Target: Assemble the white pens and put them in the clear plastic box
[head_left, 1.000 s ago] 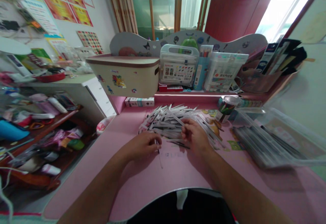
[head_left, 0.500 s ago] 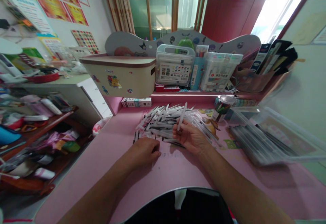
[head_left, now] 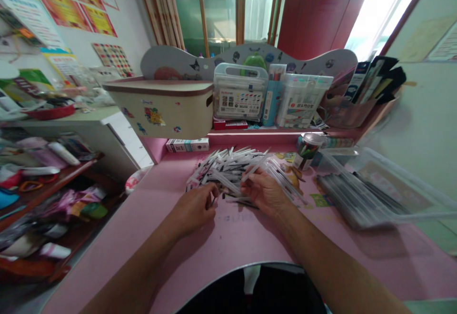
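Note:
A pile of white and clear pen barrels with dark parts [head_left: 228,166] lies on the pink desk. My right hand [head_left: 266,192] is at the pile's right front, closed on a whitish translucent pen [head_left: 256,165] that points up and to the right. At the pile's left front, my left hand [head_left: 194,209] has its fingers curled together. A small dark thing shows at its fingertips, too small to name. Several clear pens [head_left: 287,183] lie just beyond my right hand.
A clear plastic box [head_left: 410,214] holding dark-cored pens stands at the right. Behind it sits a jar [head_left: 310,151]. On the back shelf are a lidded cream bin [head_left: 160,111] and marker cases [head_left: 241,97]. A small carton [head_left: 188,145] lies beneath the shelf.
The pen in my right hand has tipped from nearly upright to slanting right. My left hand has shifted slightly left, its fingers now raised toward the pile. The view has turned slightly.

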The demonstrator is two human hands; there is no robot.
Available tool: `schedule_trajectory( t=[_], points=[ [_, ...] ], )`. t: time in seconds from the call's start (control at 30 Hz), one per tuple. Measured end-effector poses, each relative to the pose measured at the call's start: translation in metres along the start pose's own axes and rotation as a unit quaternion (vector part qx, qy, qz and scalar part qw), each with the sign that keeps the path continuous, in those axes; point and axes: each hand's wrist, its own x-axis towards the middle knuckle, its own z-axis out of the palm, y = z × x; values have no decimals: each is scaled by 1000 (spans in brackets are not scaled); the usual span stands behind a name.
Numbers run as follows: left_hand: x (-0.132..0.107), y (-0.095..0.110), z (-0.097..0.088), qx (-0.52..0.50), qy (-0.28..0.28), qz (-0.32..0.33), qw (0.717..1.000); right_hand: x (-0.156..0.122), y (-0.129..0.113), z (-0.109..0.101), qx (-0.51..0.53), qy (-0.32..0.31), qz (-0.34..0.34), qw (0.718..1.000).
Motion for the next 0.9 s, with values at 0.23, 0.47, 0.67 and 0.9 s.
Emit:
schedule_trajectory(
  t=[0.23,0.47,0.67,0.9],
  points=[
    [-3,2,1,-200,-21,51,978,4,10,-3,-60,28,-48,997],
    [1,1,2,-223,-28,32,974,6,14,-3,-88,67,-62,992],
    [-10,7,0,-338,-190,43,921,8,17,-6,-112,69,-65,989],
    [-18,42,30,-265,-359,183,876,5,14,-5,-108,70,-20,991]
  ],
)
